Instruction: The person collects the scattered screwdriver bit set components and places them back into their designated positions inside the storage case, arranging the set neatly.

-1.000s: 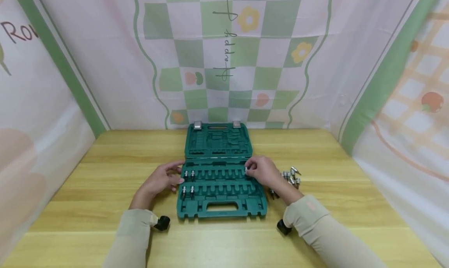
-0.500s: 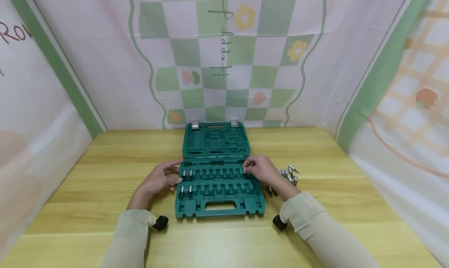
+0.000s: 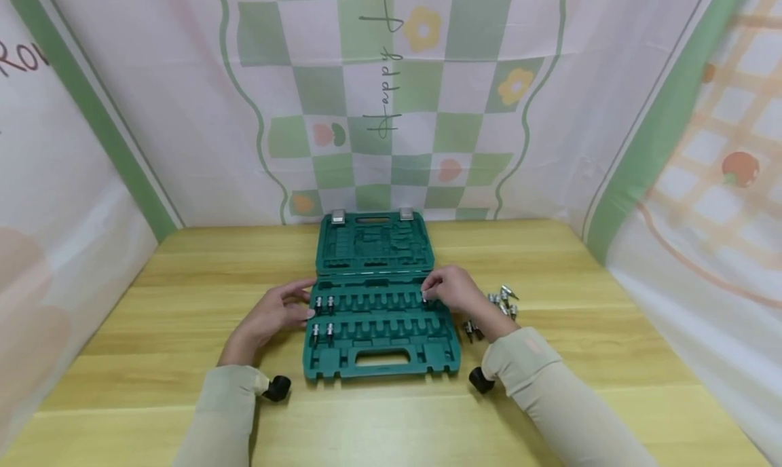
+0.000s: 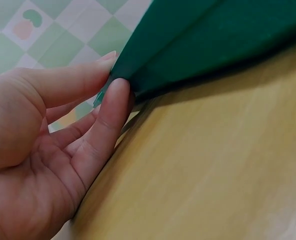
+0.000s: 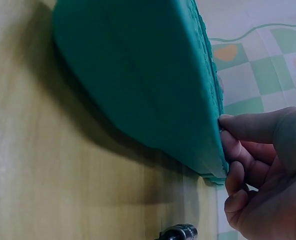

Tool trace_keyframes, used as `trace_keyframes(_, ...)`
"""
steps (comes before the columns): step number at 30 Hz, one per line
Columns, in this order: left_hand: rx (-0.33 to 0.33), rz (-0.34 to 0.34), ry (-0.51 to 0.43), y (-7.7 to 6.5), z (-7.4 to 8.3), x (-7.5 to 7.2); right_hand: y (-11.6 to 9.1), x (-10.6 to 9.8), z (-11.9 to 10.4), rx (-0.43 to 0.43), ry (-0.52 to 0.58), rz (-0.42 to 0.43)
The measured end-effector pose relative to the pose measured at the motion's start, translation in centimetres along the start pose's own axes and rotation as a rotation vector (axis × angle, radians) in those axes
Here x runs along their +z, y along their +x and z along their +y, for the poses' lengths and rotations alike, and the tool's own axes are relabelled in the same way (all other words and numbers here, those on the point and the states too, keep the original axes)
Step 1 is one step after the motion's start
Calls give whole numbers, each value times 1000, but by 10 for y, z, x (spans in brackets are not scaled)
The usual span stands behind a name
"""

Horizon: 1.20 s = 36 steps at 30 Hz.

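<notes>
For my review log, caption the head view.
Right grip pinches a socket bit at the open green case; left grip touches its side.

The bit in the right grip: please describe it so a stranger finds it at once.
On the wooden table, find the open green case, then its near half's back row. At the right end, the right grip pinches this bit; the case's other four bits sit at its left.

The left hand has its fingers loosely extended, the right hand (back uppermost) pinching

Passable tabletop before green case, loose bits obstructing right
</notes>
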<state>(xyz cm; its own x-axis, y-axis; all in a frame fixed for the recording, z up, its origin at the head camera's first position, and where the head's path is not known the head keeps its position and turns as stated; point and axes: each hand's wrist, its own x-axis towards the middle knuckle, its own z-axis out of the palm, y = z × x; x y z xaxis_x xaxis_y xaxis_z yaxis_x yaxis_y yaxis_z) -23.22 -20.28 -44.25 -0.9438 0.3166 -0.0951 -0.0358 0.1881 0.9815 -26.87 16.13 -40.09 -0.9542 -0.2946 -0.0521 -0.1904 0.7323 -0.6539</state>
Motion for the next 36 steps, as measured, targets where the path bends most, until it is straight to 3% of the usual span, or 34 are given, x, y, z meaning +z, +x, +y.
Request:
trace_keyframes(23, -5, 2, -11, 0, 0, 1, -3, 5, 5, -3, 5, 57)
trace_keyframes(36, -9, 11, -16, 0, 1, 2, -11, -8, 15, -50, 67, 114)
